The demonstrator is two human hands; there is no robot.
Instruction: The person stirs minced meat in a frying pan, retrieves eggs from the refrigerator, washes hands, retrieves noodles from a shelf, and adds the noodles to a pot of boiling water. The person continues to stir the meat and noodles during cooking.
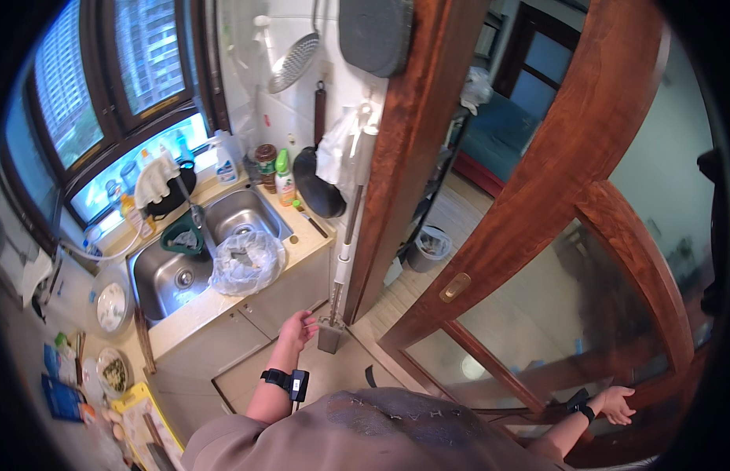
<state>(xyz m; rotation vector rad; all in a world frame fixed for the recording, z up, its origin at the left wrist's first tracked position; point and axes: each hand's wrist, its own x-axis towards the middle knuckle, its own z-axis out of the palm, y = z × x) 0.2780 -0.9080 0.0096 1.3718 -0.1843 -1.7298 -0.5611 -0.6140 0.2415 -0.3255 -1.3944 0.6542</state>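
Note:
My left hand [298,329] hangs over the floor in front of the sink cabinet [294,279], fingers loosely bent and nothing visible in them. Closest to it in the picture is the grey head [329,338] of a mop, whose pole [352,224] stands upright along the wall. Off to the other side, my right hand [617,405] is spread with no object in it. It appears in front of the brown wooden glass door [506,229]; whether it touches the door I cannot tell. Both forearms wear black straps.
A double steel sink [176,282] holds a green strainer basket [185,234] at its divider. On the counter's front edge sits a plastic-bagged bowl [247,262]. A yellow-edged cutting board [142,421] with a knife lies lower left. Beyond the door frame stands a lined bin [426,250].

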